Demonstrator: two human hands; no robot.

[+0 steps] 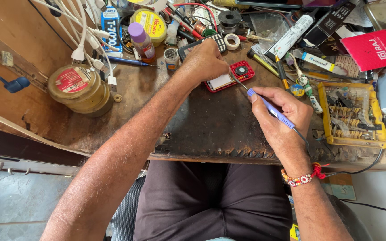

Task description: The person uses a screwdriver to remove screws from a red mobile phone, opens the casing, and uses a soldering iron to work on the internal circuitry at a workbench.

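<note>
A worn, dark wooden table (pixel 211 129) is crowded along its far edge with tools, tubes and wire spools. Near the middle lies an opened red phone (pixel 229 76), its circuit board facing up. The left hand (pixel 204 62) presses down on the phone's left end, fingers closed over it. The right hand (pixel 282 114) holds a blue-handled soldering iron (pixel 269 107), fingers wrapped narrowly around it, its tip touching the phone. A yellow tray (pixel 353 142) of small parts sits just right of that hand.
</note>
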